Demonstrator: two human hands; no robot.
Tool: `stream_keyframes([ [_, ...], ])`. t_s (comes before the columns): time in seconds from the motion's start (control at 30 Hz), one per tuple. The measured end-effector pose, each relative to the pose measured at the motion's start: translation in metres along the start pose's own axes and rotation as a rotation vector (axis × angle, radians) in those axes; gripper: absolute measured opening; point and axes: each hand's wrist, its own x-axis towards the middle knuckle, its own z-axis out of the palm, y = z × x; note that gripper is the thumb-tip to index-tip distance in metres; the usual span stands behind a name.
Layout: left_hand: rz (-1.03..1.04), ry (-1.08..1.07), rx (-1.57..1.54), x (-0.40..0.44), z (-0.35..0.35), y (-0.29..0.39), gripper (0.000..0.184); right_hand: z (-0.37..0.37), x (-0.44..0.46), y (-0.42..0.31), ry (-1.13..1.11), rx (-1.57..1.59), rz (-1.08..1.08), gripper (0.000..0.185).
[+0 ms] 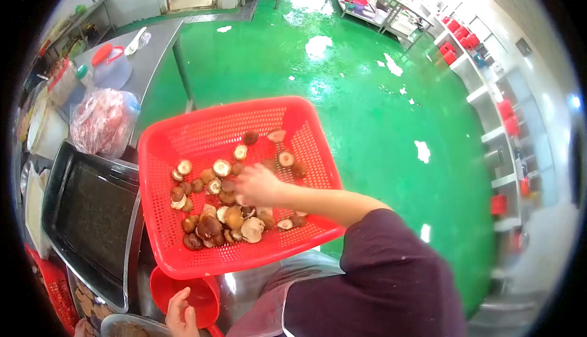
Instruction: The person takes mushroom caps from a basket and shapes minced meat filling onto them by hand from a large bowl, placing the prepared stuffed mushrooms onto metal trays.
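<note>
A red perforated basket (299, 129) holds many brown-capped mushrooms (210, 227), some with their pale undersides up. My right hand (258, 185) reaches into it from the right, over the pile. Its fingers are blurred and partly hidden, so what they hold, if anything, cannot be made out. At the lower edge, my left hand (181, 316) is beside a red plastic scoop (205, 294) below the basket. The left fingers are loosely bent, with the thumb apart and nothing visible between them.
A black tray (92, 214) lies left of the basket. Behind it are a bag of pinkish meat (105, 120) and a red-lidded plastic jar (113, 71) on a steel table (150, 49). Beyond is a wet green floor (379, 153) with white scraps. Shelves with red containers (461, 37) line the right wall.
</note>
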Motion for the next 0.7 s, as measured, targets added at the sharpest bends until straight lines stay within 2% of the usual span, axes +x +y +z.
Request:
stream_keyframes([
  [0.07, 0.032, 0.014, -0.058, 0.003, 0.002, -0.006, 0.031, 0.010, 0.001, -0.020, 0.212, 0.049, -0.314, 0.018],
  [0.1, 0.054, 0.032, -0.089, 0.004, 0.006, -0.016, 0.032, 0.007, -0.006, -0.029, 0.245, 0.068, -0.486, 0.012],
  [0.13, 0.035, 0.059, -0.125, -0.002, 0.006, -0.019, 0.034, 0.015, 0.003, -0.026, 0.063, -0.091, -0.410, 0.014],
  [0.2, 0.102, 0.033, 0.037, -0.008, 0.005, 0.013, 0.032, -0.026, 0.027, -0.026, -0.348, 0.258, 0.075, 0.016],
  [0.23, 0.097, 0.047, 0.047, -0.012, 0.004, 0.025, 0.031, -0.038, 0.026, -0.014, -0.250, -0.065, -0.088, 0.023],
  [0.27, 0.108, 0.060, 0.053, -0.020, 0.004, 0.031, 0.029, -0.020, 0.021, 0.020, 0.098, 0.009, -0.138, 0.039],
  [0.3, 0.081, 0.085, 0.037, -0.027, 0.003, 0.029, 0.029, 0.002, 0.022, 0.051, 0.158, 0.015, 0.054, 0.049],
  [0.37, 0.059, 0.124, -0.014, -0.031, 0.001, 0.008, 0.028, -0.020, 0.007, 0.058, 0.023, 0.251, 0.417, 0.038],
  [0.4, 0.049, 0.154, -0.035, -0.037, 0.000, 0.008, 0.028, -0.025, -0.006, 0.071, -0.087, 0.296, 0.338, 0.032],
  [0.43, 0.041, 0.180, -0.060, -0.042, 0.000, 0.004, 0.027, -0.012, -0.022, 0.086, -0.174, 0.196, 0.258, 0.029],
  [0.5, 0.035, 0.230, -0.113, -0.047, 0.004, -0.004, 0.027, -0.029, -0.043, 0.077, -0.276, 0.102, 0.424, 0.025],
  [0.6, 0.010, 0.246, -0.127, -0.049, 0.007, -0.005, 0.026, -0.031, -0.065, 0.084, -0.210, 0.200, 0.514, 0.028],
  [0.63, 0.012, 0.242, -0.132, -0.049, 0.008, -0.005, 0.026, -0.032, -0.064, 0.081, -0.205, 0.105, 0.528, 0.017],
  [0.7, 0.017, 0.238, -0.139, -0.046, 0.011, -0.004, 0.026, -0.033, -0.052, 0.066, -0.117, 0.129, 0.431, 0.018],
])
